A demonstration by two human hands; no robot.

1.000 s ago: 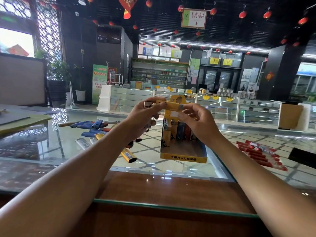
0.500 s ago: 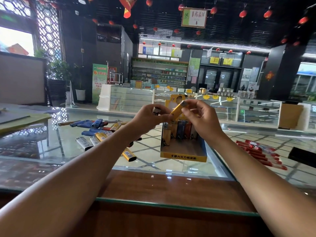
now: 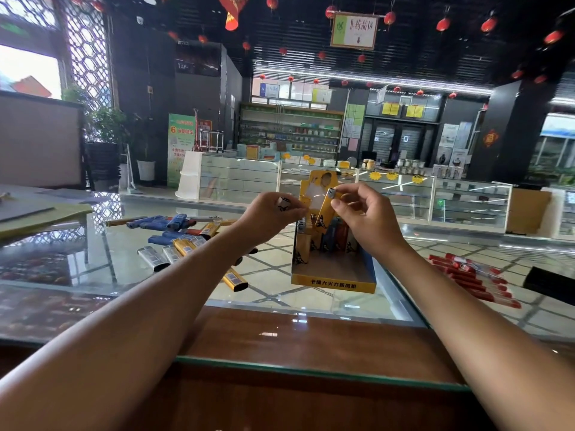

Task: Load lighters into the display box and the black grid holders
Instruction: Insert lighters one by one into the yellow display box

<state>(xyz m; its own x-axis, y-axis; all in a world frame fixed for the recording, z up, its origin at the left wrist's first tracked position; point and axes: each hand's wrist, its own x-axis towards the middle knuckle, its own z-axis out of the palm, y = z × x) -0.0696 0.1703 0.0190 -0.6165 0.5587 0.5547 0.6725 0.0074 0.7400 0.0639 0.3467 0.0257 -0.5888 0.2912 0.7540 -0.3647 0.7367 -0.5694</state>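
Left hand (image 3: 267, 217) buries lighter (image 3: 283, 203); right hand (image 3: 370, 219), yellow lighter (image 3: 325, 211) overlap display box (image 3: 333, 284).

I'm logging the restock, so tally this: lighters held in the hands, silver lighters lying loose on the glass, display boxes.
Held lighters: 2, a yellow lighter in the right hand, a second lighter in the left hand
Silver lighters on the glass counter: 2
Display box: 1
Total: 5
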